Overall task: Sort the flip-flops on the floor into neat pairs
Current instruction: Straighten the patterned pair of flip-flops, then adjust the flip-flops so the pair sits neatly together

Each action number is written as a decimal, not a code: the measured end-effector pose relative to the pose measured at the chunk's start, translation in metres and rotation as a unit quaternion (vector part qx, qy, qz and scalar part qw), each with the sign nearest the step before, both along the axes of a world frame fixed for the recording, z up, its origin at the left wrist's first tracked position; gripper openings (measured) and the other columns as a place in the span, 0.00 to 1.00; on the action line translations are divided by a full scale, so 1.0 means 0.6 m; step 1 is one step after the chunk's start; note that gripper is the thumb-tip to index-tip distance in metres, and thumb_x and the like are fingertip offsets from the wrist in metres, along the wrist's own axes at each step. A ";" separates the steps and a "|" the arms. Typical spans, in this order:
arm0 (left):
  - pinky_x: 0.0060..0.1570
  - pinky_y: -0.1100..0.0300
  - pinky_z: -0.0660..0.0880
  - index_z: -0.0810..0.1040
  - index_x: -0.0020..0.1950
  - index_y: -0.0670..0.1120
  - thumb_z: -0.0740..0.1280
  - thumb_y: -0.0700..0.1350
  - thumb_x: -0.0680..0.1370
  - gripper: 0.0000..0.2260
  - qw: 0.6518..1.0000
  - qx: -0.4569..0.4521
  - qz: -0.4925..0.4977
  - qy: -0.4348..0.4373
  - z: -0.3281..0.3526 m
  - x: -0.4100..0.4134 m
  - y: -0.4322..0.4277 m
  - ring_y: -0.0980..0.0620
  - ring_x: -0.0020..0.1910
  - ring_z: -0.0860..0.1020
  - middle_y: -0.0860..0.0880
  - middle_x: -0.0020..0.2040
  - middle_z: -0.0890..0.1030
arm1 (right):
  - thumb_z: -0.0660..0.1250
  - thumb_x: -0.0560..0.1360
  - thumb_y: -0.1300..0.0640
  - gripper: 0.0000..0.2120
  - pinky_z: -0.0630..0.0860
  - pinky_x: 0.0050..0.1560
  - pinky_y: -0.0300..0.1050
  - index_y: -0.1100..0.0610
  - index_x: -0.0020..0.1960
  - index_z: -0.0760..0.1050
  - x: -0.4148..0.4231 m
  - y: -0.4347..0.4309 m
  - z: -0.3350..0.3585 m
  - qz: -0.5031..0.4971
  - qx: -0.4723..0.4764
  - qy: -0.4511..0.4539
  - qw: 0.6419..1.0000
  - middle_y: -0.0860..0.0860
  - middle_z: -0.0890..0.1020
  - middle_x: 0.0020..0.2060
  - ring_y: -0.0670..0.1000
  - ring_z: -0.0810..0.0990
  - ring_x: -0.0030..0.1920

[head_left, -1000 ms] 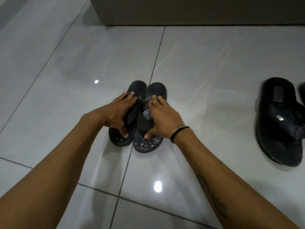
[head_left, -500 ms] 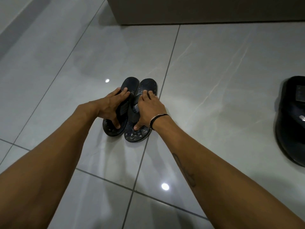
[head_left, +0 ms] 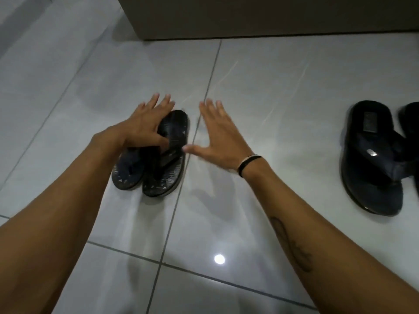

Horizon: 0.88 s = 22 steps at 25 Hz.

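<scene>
Two small dark patterned flip-flops lie side by side on the grey tile floor, the left one (head_left: 128, 175) and the right one (head_left: 169, 159). My left hand (head_left: 145, 128) hovers over their front halves with fingers spread, its thumb near the strap of the right one. My right hand (head_left: 217, 134) is lifted off to the right of the pair, open, fingers apart, holding nothing. A large black flip-flop (head_left: 374, 159) lies at the far right, with part of another black flip-flop (head_left: 411, 123) crossing behind it at the frame edge.
A beige cabinet base (head_left: 249, 17) runs along the top of the view. Glossy grey floor tiles (head_left: 283, 98) with dark grout lines stretch between the small pair and the large flip-flops. A ceiling light reflects near the bottom centre.
Both hands have let go of the small pair. My right hand has lifted away to the right and my left has opened above them. The view has swung right, showing more of the large flip-flops.
</scene>
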<state>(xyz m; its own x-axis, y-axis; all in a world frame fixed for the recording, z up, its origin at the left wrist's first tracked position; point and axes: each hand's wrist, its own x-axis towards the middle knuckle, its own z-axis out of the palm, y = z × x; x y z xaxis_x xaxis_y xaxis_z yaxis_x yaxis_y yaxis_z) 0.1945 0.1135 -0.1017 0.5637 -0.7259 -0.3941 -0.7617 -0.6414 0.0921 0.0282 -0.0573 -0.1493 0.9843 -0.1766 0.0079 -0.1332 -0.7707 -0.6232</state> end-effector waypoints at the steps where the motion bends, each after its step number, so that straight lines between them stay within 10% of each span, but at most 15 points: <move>1: 0.82 0.41 0.39 0.42 0.86 0.50 0.74 0.60 0.69 0.55 0.999 -0.044 -0.015 0.014 -0.004 -0.020 -0.045 0.46 0.84 0.36 0.47 0.86 0.39 | 0.70 0.73 0.37 0.52 0.48 0.83 0.58 0.57 0.84 0.45 -0.026 -0.048 0.002 -0.019 -0.024 0.008 0.999 0.56 0.47 0.84 0.58 0.42 0.84; 4: 0.81 0.45 0.36 0.38 0.85 0.50 0.75 0.66 0.71 0.59 0.990 -0.099 -0.087 0.054 -0.046 -0.120 -0.208 0.47 0.84 0.34 0.48 0.85 0.34 | 0.70 0.75 0.51 0.47 0.50 0.82 0.57 0.57 0.84 0.46 -0.115 -0.202 0.012 -0.058 -0.082 0.077 0.992 0.57 0.48 0.84 0.57 0.43 0.84; 12: 0.82 0.46 0.42 0.34 0.84 0.56 0.68 0.82 0.59 0.67 0.958 -0.163 -0.170 0.162 -0.156 -0.364 -0.512 0.48 0.83 0.31 0.53 0.85 0.31 | 0.74 0.69 0.50 0.55 0.47 0.81 0.64 0.54 0.84 0.42 -0.401 -0.460 0.031 -0.170 -0.158 0.220 0.947 0.57 0.44 0.84 0.62 0.40 0.83; 22: 0.81 0.41 0.50 0.46 0.85 0.50 0.73 0.79 0.53 0.71 0.964 -0.115 -0.208 0.117 -0.158 -0.512 -0.651 0.37 0.83 0.34 0.47 0.87 0.41 | 0.80 0.67 0.56 0.56 0.54 0.80 0.59 0.47 0.84 0.50 -0.572 -0.570 0.000 -0.213 -0.076 0.325 0.918 0.48 0.46 0.84 0.57 0.34 0.83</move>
